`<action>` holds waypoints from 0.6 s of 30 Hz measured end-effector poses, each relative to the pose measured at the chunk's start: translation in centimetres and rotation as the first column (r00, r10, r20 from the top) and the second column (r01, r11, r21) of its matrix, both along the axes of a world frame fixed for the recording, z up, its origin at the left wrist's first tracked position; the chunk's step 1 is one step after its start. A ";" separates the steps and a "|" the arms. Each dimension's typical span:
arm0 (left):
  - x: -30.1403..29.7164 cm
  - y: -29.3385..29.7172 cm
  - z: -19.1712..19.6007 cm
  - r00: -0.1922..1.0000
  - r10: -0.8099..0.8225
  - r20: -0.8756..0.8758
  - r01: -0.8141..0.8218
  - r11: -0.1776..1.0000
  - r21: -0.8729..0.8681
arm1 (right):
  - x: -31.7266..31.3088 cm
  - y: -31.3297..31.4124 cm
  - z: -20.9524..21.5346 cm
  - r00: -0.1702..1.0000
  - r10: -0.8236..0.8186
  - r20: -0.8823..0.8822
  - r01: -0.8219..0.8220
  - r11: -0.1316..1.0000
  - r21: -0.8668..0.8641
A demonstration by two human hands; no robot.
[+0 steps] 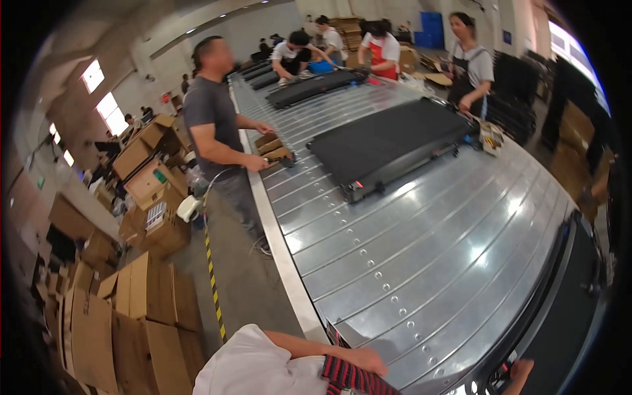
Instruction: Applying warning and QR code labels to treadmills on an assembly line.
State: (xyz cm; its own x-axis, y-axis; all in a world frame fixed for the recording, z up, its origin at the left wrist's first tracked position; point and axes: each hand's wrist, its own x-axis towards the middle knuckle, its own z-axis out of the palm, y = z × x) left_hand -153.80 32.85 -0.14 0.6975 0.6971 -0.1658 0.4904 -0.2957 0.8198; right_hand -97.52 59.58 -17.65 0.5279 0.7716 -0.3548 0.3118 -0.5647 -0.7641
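Note:
My left hand (367,361) lies at the bottom edge of the view, resting on a red-and-black striped cloth (349,380) beside the metal slat conveyor (421,263). Its fingers are curled, and I cannot tell if they grip the cloth. Only a sliver of my right hand (521,370) shows at the lower right, against the near end of a black treadmill deck (566,309) with small controls next to it. Its fingers are hidden.
A second black treadmill (388,141) lies farther along the conveyor and a third (309,87) beyond it. A person in a grey shirt (214,125) stands at the left side, others at the far end and right. Cardboard boxes (131,316) are stacked on the left floor.

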 end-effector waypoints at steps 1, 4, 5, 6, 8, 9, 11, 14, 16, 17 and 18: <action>-0.2 -0.4 -0.2 0.999 0.038 -0.005 -0.038 0.999 0.016 | -0.8 0.4 0.2 0.997 0.068 0.039 -0.070 0.995 0.069; -0.5 -0.7 -0.3 0.994 -0.019 0.109 0.006 0.993 0.118 | -1.6 -1.0 2.1 0.890 0.071 0.450 -0.169 0.969 0.181; -0.9 -0.9 0.1 0.992 -0.010 0.128 -0.005 0.993 0.116 | -2.1 -1.8 2.3 0.673 0.014 0.739 -0.214 0.961 0.177; -1.9 -2.2 0.7 0.990 0.072 0.120 -0.084 0.992 0.098 | -12.6 -4.6 8.6 0.667 0.042 0.744 -0.351 0.899 0.263; -2.9 -2.4 1.4 0.987 0.056 0.150 -0.070 0.993 0.091 | -19.4 -8.4 13.8 0.524 0.083 0.848 -0.632 0.705 0.322; -3.2 -2.6 1.6 0.984 0.047 0.170 -0.060 0.995 0.074 | -22.9 -10.4 15.2 0.535 0.239 0.810 -0.603 0.780 0.167; -4.0 -2.6 1.3 0.985 -0.001 0.174 -0.015 0.996 0.091 | -23.9 -11.0 6.8 0.510 0.269 0.817 -0.752 0.601 0.271; -6.0 -3.0 1.7 0.984 -0.026 0.176 0.008 0.995 0.103 | -31.2 -13.9 2.4 0.578 0.453 0.679 -0.786 0.533 0.313; -8.0 -3.6 2.0 0.984 -0.019 0.179 -0.001 0.994 0.111 | -36.8 -16.0 2.0 0.574 0.488 0.658 -0.799 0.512 0.317; -9.0 -3.9 1.8 0.983 0.003 0.185 -0.024 0.993 0.113 | -39.6 -17.2 2.3 0.590 0.508 0.628 -0.797 0.490 0.352; -10.1 -4.5 1.9 0.981 0.047 0.186 -0.069 0.991 0.113 | -42.5 -18.2 2.5 0.584 0.582 0.566 -0.810 0.468 0.355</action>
